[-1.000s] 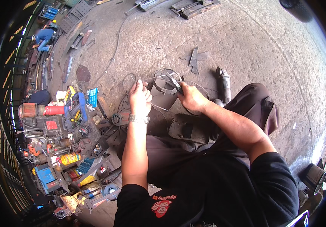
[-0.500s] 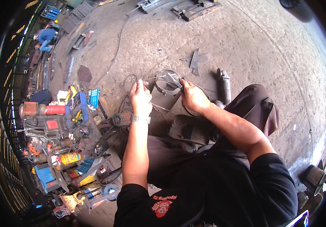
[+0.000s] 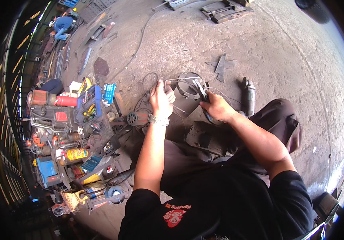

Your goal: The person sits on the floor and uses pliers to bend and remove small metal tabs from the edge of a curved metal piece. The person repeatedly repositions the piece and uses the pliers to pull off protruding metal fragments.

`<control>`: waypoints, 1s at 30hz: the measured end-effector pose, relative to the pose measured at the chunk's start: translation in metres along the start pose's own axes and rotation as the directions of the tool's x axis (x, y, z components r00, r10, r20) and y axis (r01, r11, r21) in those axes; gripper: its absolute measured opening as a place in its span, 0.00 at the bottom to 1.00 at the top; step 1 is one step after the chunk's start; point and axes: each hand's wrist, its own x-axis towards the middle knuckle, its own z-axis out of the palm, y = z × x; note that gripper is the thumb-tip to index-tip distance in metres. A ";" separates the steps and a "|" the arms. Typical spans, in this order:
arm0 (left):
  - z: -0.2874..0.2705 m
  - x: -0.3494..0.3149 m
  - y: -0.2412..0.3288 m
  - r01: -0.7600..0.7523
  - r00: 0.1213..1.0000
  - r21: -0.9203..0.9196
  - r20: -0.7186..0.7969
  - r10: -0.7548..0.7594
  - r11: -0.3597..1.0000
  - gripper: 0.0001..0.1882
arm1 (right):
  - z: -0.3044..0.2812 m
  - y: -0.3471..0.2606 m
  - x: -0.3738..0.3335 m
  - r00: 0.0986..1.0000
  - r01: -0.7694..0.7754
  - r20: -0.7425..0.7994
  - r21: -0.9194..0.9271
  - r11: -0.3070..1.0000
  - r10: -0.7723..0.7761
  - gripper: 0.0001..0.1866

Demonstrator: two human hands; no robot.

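My left hand [image 3: 162,100] is closed, pinching a thin bent metal wire [image 3: 180,79]. One length of the wire runs right toward the pliers, and another slants down past my palm. In my right hand [image 3: 218,107], fingers wrapped round the handles, is a pair of silver-jawed pliers [image 3: 199,88]. Its jaws point up and left, close to the wire; whether they grip it I cannot tell. Beneath and behind the tools a short metal ring [image 3: 188,95] stands on a flat metal plate [image 3: 183,105].
To the right lies an angle grinder [image 3: 250,97]; beyond the ring are crossed flat metal pieces [image 3: 220,67]. At left sit a blue tool case [image 3: 89,105], a red-ended drill-like tool [image 3: 138,118] and a yellow bottle [image 3: 77,154]. A person in blue [image 3: 63,26] crouches far left.
The whole view has shifted, so the scene sits further right and slightly lower. In my right hand the pliers have turned and show more plainly; my left hand still pinches the wire.
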 end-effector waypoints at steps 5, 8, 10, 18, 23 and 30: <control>-0.004 0.003 0.001 0.103 0.994 -0.093 0.048 -0.099 0.990 0.15 | 0.005 0.002 0.002 0.999 0.003 0.049 0.098 0.995 -0.008 0.26; -0.007 0.004 0.002 0.148 0.985 -0.099 0.107 -0.137 0.984 0.12 | 0.006 -0.003 -0.002 0.996 0.061 0.052 0.126 0.990 -0.068 0.24; -0.006 0.003 0.003 0.146 0.979 -0.064 0.150 -0.135 0.987 0.11 | -0.001 -0.011 -0.006 0.992 0.116 0.038 0.058 0.992 -0.118 0.23; -0.003 0.000 -0.001 0.290 0.924 -0.085 0.283 -0.257 0.953 0.09 | -0.022 -0.010 0.010 0.904 0.249 -0.348 -0.042 0.968 -0.247 0.19; 0.001 -0.003 -0.007 0.257 0.907 -0.004 0.345 -0.240 0.966 0.08 | -0.010 -0.002 0.018 0.953 0.112 -0.261 -0.161 0.981 -0.152 0.22; -0.012 0.001 -0.020 -0.029 0.926 0.462 0.346 -0.151 0.887 0.09 | -0.002 0.014 0.030 0.960 0.037 -0.262 -0.226 0.973 -0.098 0.22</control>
